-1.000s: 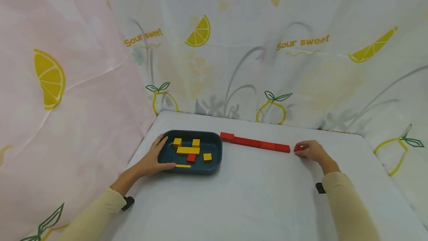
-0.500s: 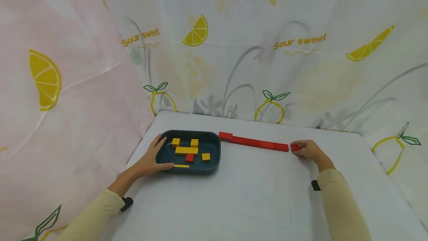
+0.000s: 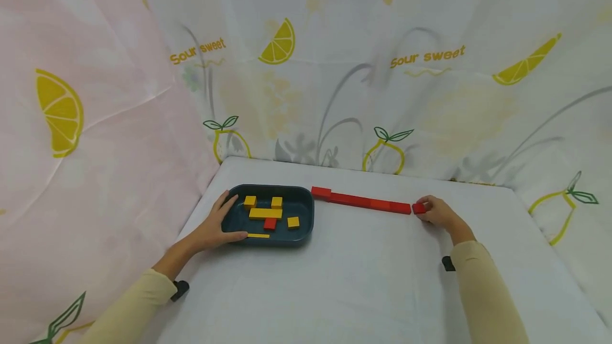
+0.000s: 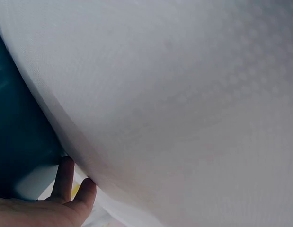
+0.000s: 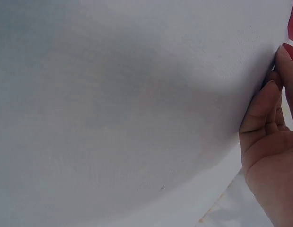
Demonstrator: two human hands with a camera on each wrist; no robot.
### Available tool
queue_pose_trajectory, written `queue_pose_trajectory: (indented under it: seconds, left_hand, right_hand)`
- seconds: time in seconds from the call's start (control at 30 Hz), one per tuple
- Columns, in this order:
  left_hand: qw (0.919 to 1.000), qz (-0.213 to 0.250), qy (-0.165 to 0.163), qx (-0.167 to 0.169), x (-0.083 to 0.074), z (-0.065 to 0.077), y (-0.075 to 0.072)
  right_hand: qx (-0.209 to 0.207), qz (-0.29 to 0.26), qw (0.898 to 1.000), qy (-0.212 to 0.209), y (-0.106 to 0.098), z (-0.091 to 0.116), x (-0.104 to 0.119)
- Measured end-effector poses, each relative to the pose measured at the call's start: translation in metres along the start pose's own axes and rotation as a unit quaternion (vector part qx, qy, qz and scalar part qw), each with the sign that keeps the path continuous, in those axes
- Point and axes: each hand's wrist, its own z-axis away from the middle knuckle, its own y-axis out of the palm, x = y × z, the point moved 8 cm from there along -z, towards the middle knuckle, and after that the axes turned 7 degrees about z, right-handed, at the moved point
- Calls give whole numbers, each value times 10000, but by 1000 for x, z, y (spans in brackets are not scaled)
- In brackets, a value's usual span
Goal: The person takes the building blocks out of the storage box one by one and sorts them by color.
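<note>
At the left, a dark blue tray (image 3: 308,227) stands on the white table, and my left hand (image 3: 215,230) holds its left end. The thumb lies across the near rim and the other fingers reach along the far left rim. Near the row's right end, my right hand (image 3: 440,213) pinches a small red block (image 3: 418,208) between thumb and fingers. Just left of it ends a row of red blocks (image 3: 358,200), with a narrow gap between. The row's left end, a thicker red block (image 3: 321,192), is close to the tray's right wall.
Inside the tray are several yellow blocks (image 3: 265,214), a red block (image 3: 270,223) and a thin yellow strip (image 3: 258,235). A lemon-printed cloth (image 3: 334,94) hangs behind the white table (image 3: 334,291), and a pink cloth (image 3: 110,137) at the left.
My right hand has brought the red block left, closer to the right end of the red row. The left hand and the tray keep their places; the whole view has shifted slightly.
</note>
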Motion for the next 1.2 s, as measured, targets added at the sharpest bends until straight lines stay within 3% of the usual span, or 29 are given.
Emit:
queue_pose_trajectory:
  seconds: [0.63,1.2]
  left_hand:
    - [10000,68,-50,52,-2,0,-1]
    - [9999,138,-8,33,-5,2,-2]
  right_hand:
    - [-211,-179,9996,116,3,-1,-1]
    - [-127,-333,9993,110,5,3,4]
